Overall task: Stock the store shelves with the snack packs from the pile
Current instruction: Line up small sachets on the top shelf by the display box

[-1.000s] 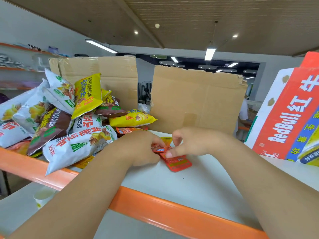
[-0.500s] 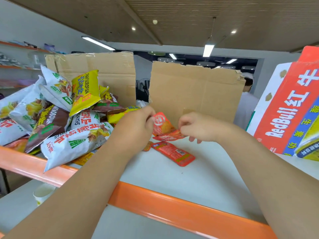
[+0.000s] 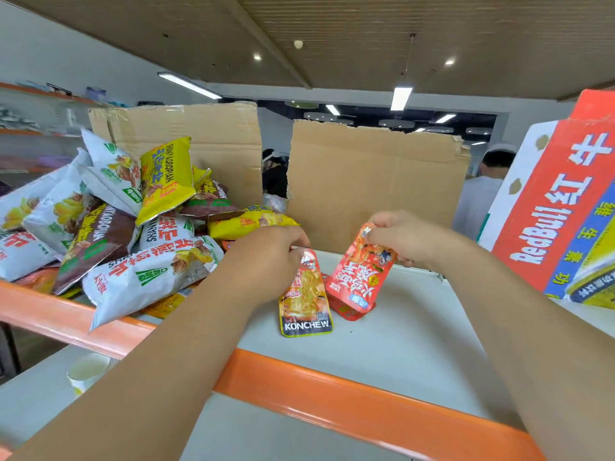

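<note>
Hanging from the left hand [image 3: 269, 257] is a yellow-and-orange KONCHEW pack [image 3: 304, 301], pinched at its top edge between curled fingers and thumb. Its long axis runs nearly straight up and down. The brand name sits at the low end, which points toward the camera and reaches the white shelf [image 3: 416, 347].

The right hand [image 3: 407, 236] pinches the upper end of a red pack [image 3: 361, 277] in the same way. This one is tilted, with its long axis leaning from the held end at upper right down to lower left. Its printing reads upside down. The two packs hang just beside each other, their inner edges close or touching; I cannot tell which.

Under the red pack's low end, another red sachet [image 3: 349, 311] lies flat on the shelf, mostly hidden.

At the left end of the shelf is the pile of snack packs [image 3: 139, 247], white, yellow and brown bags heaped at every angle, some overhanging the orange front rail [image 3: 332, 394].

Behind stand two cardboard sheets [image 3: 372, 184], and a Red Bull carton [image 3: 552, 221] sits at the right. A paper cup [image 3: 87, 372] stands on the lower level at left.
</note>
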`<control>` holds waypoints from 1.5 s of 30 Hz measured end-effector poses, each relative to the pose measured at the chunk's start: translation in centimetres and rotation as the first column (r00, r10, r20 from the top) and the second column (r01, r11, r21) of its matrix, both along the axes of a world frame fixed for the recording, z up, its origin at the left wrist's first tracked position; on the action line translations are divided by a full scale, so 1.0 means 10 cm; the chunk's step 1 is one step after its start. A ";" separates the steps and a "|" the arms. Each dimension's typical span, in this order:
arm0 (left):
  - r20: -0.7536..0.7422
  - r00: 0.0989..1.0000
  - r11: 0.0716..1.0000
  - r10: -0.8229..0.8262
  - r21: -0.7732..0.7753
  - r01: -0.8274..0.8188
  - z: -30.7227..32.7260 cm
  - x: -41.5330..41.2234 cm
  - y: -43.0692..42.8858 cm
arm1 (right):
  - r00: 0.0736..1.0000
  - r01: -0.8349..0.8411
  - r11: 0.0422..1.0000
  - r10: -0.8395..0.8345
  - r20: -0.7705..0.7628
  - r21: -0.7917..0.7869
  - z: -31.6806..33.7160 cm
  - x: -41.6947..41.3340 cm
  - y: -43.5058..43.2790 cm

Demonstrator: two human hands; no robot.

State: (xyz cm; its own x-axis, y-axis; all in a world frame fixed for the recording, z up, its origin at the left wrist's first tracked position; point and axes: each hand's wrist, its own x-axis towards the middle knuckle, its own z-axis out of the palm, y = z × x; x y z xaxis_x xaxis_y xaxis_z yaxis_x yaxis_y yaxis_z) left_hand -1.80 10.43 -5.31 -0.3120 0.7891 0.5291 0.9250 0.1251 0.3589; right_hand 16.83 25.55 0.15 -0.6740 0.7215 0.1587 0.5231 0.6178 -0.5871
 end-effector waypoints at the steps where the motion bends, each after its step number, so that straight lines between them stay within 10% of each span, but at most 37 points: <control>1: -0.025 1.000 0.999 -0.005 -0.041 0.004 0.00 0.01 -0.01 | 0.999 0.007 1.000 -0.008 0.047 0.014 -0.02 0.01 0.02; 8: -0.187 0.981 0.990 0.054 -0.122 -0.077 -0.01 0.08 -0.05 | 0.901 -0.020 0.964 -0.098 0.423 0.266 -0.03 0.04 0.03; 14: -0.173 0.983 0.951 -0.055 -0.310 -0.001 -0.02 0.12 -0.06 | 0.651 -0.184 0.982 0.091 0.753 0.040 -0.02 -0.03 -0.23; 45: -0.204 0.967 0.981 -0.153 -0.152 0.123 0.19 0.41 -0.10 | 0.854 -0.004 0.963 -0.137 0.501 0.270 0.24 0.43 -0.10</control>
